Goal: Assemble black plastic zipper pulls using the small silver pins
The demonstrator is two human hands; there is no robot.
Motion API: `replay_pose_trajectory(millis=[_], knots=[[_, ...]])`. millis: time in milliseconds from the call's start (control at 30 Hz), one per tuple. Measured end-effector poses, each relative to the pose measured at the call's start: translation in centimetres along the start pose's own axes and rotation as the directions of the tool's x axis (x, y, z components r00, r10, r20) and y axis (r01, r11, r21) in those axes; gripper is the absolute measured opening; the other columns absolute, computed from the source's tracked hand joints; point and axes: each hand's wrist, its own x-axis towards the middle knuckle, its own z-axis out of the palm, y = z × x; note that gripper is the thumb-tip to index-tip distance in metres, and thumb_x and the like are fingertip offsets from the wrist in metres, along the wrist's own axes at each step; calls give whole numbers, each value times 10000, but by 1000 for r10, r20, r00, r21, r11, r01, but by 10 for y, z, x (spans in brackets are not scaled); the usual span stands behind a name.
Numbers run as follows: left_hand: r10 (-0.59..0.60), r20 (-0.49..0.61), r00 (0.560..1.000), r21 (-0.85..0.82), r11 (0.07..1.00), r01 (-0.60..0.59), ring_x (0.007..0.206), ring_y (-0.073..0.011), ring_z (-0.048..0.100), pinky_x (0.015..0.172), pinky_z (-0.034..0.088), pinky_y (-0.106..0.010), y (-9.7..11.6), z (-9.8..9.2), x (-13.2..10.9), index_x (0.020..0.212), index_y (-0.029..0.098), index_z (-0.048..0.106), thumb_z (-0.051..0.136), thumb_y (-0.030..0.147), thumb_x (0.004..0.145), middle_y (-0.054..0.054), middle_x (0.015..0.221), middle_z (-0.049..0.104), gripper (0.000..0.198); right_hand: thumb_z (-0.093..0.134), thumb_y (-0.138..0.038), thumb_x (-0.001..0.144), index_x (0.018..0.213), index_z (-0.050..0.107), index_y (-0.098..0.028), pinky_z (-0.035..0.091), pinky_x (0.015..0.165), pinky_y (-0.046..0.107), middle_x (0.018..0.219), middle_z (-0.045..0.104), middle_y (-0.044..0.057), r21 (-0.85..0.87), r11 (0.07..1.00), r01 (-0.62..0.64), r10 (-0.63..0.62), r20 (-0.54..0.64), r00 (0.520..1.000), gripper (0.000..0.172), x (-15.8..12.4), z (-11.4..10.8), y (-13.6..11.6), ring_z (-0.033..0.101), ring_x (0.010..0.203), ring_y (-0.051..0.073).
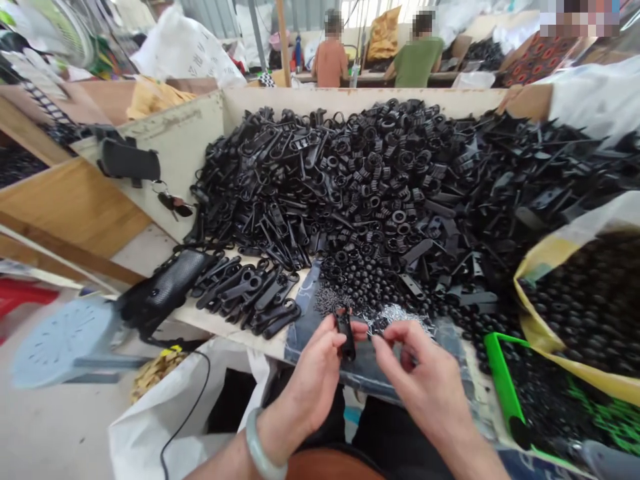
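A black plastic pull tab (345, 333) is grasped upright between the fingers and thumb of the left hand (313, 377), and a pale bangle (257, 443) is worn on that wrist. The right hand (425, 380) is held just beside it, its fingertips (387, 337) pinched together; whether anything is held there cannot be told. Beneath the hands lies a denim cloth (370, 373) bearing fine metal pieces (340, 300), and heaped black plastic parts (380, 187) are spread across the tabletop (220, 327).

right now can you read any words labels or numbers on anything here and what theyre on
White sack behind the bench: dark printed marks, too blurred to read.
Black plastic part being held: no marking readable at this size.
Nothing else shows legible text.
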Motion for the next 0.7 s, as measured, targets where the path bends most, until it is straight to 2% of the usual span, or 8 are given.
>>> replay_pose_trajectory(millis=[100, 167, 233, 367, 533, 700], knots=[[7, -3, 1000, -56, 998, -7, 1184, -246, 614, 1061, 416, -346, -4, 3, -3, 1021, 205, 713, 679, 225, 761, -55, 1139, 746, 263, 620, -390, 970, 996, 712, -236, 484, 466, 226, 785, 738, 2, 0, 993, 119, -119, 13, 993, 181, -16, 15, -6, 530, 457, 114], [-34, -50, 998, -89, 996, 29, 1219, -245, 609, 1087, 419, -349, -6, 3, -4, 1011, 218, 708, 712, 229, 738, -51, 1164, 744, 273, 587, -361, 1005, 1122, 719, -234, 521, 491, 228, 931, 777, 38, -3, 987, 162, -162, 17, 987, 217, -21, 22, -7, 600, 519, 122], [-47, -77, 996, -96, 995, 39, 1238, -242, 610, 1117, 416, -352, -8, 3, -6, 1032, 219, 712, 726, 237, 737, -55, 1173, 743, 296, 556, -341, 1029, 1155, 720, -230, 534, 505, 225, 1001, 784, 57, -38, 983, 177, -177, 7, 984, 235, -24, 27, -8, 660, 582, 128], [5, -27, 1000, -66, 998, -7, 1250, -241, 622, 1143, 428, -352, -12, 5, -11, 1105, 207, 731, 724, 252, 781, -66, 1205, 737, 327, 528, -351, 1054, 1152, 723, -193, 553, 544, 221, 978, 784, 66, -127, 970, 206, -213, -44, 976, 269, -30, 31, -10, 716, 647, 134], [2, -31, 1000, -80, 997, -4, 1288, -239, 611, 1175, 421, -366, -16, 6, -15, 1165, 225, 721, 769, 292, 819, -64, 1276, 723, 356, 511, -337, 1068, 1156, 715, -161, 577, 623, 221, 913, 781, 68, -210, 945, 253, -274, -76, 959, 283, -31, 33, -9, 763, 732, 151], [-16, -39, 999, -79, 997, 13, 1304, -234, 609, 1194, 417, -377, -16, 6, -16, 1139, 225, 733, 748, 289, 847, -74, 1256, 735, 298, 530, -293, 1066, 1118, 713, -158, 582, 664, 223, 927, 789, 77, -223, 926, 306, -334, -105, 937, 234, -31, 34, -9, 773, 758, 152]])
